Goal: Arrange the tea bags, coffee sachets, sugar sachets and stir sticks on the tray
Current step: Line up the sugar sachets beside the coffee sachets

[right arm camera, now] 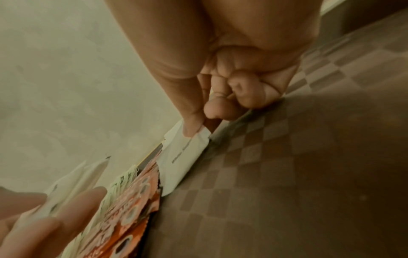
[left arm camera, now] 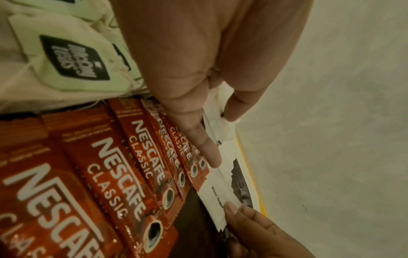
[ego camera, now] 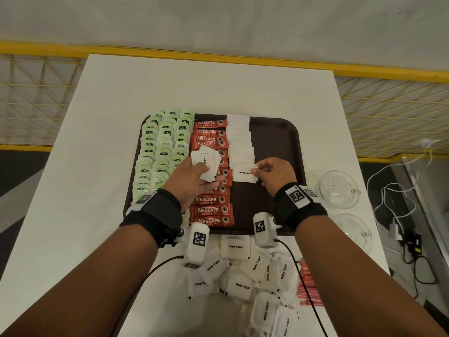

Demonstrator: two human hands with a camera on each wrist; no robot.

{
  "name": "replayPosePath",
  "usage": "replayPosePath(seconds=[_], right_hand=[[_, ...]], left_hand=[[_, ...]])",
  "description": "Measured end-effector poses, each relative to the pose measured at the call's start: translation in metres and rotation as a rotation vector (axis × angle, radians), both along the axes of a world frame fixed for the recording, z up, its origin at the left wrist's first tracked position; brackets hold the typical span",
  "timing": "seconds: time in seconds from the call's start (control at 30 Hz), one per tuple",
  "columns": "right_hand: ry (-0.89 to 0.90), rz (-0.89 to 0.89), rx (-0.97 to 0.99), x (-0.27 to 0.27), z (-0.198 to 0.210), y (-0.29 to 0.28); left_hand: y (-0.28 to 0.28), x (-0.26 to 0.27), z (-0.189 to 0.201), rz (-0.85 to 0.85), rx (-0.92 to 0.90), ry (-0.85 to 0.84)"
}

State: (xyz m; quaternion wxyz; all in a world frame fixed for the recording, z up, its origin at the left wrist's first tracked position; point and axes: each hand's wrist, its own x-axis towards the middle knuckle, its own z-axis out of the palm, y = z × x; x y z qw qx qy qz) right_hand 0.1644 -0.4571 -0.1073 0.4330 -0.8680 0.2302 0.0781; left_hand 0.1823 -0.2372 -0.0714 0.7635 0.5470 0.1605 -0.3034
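A dark brown tray (ego camera: 279, 132) carries green tea bags (ego camera: 162, 152) in columns on the left, red coffee sachets (ego camera: 211, 210) in a middle column, and a column of white sugar sachets (ego camera: 240, 144). My left hand (ego camera: 194, 181) hovers over the coffee column and holds a small fan of sugar sachets (ego camera: 206, 164). My right hand (ego camera: 274, 173) pinches one white sugar sachet (ego camera: 244, 175) by its right edge at the near end of the sugar column, low over the tray; this pinched sachet (right arm camera: 185, 160) lies nearly flat.
A heap of loose sugar sachets (ego camera: 255, 273) lies on the white table in front of the tray, with red-wrapped stir sticks (ego camera: 307, 285) at its right. Two glass cups (ego camera: 337, 188) stand right of the tray. Cables (ego camera: 398, 215) hang beyond the table's right edge.
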Motion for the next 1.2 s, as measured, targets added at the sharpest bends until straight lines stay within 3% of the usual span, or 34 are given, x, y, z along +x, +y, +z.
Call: replayPosePath(seconds=[0.23,0.37,0.5,0.67,0.97,1.2], right_hand=[[0.025,-0.022,-0.079,0.005,0.002,0.008],[-0.051,-0.039,-0.092,-0.002,0.015,0.011],[-0.119,0.133,0.033,-0.008,0.038,0.024],[-0.007,0.313,-0.012,-0.011,0.043,0.027],[0.064,-0.135,0.368,-0.035,0.021,0.007],[0.063,-0.286,0.301,-0.027,0.008,0.019]], left_hand=[[0.000,-0.003,-0.003,-0.075,0.072,-0.039],[-0.001,-0.006,-0.006,-0.103,0.146,-0.055],[-0.005,-0.009,-0.006,-0.195,0.212,-0.135],[-0.012,-0.012,-0.001,-0.283,0.288,-0.216],[-0.003,-0.005,-0.007,-0.158,0.279,-0.128],[-0.002,-0.005,-0.003,-0.128,0.249,-0.083]])
